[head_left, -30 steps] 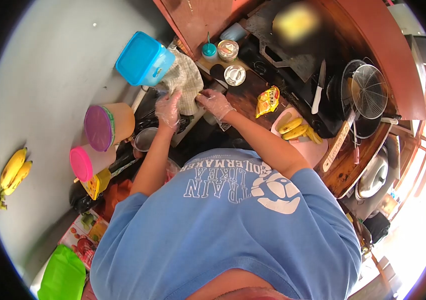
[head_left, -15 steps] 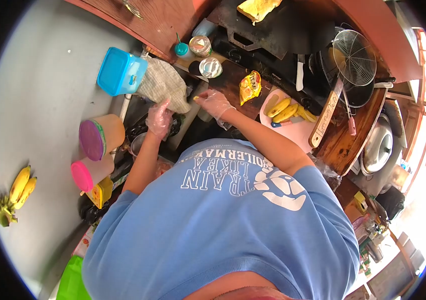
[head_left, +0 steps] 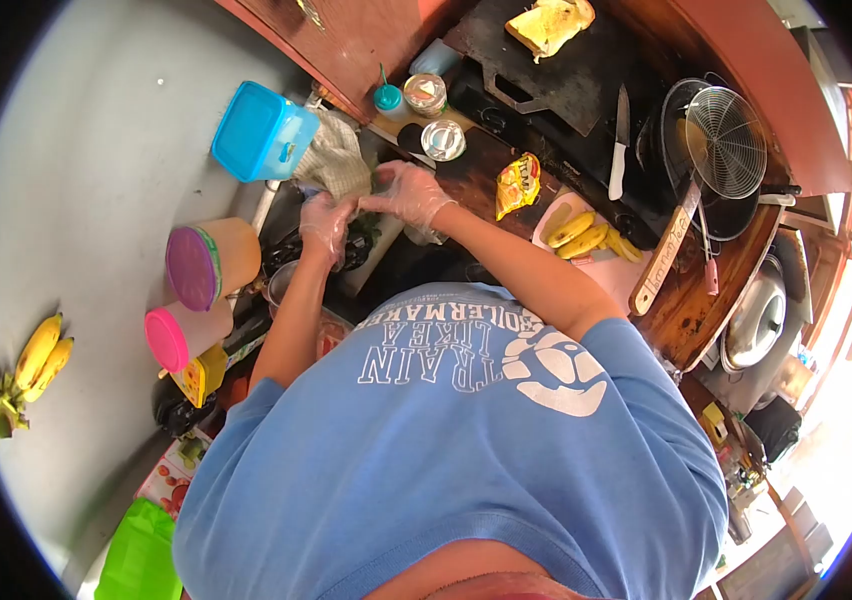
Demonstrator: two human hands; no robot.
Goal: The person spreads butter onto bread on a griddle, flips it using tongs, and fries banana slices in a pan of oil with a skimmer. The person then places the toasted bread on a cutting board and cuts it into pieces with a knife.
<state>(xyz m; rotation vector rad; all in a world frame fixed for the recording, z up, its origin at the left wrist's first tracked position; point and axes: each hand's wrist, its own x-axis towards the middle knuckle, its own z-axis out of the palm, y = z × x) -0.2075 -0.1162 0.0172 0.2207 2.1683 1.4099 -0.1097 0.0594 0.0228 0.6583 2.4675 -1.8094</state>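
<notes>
My left hand (head_left: 324, 222), in clear plastic, has its grip hidden; my right hand (head_left: 412, 196) opens beside it. Grey checked cloth (head_left: 338, 160) lies just beyond; right, yellow packet (head_left: 518, 186); near, blue shirt (head_left: 446, 430) reading "TRAIN LIKE A".

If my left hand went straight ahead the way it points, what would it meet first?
Likely the pale cloth, which shows just beyond the fingers of your left hand, though this one view leaves their depths unclear.
</notes>
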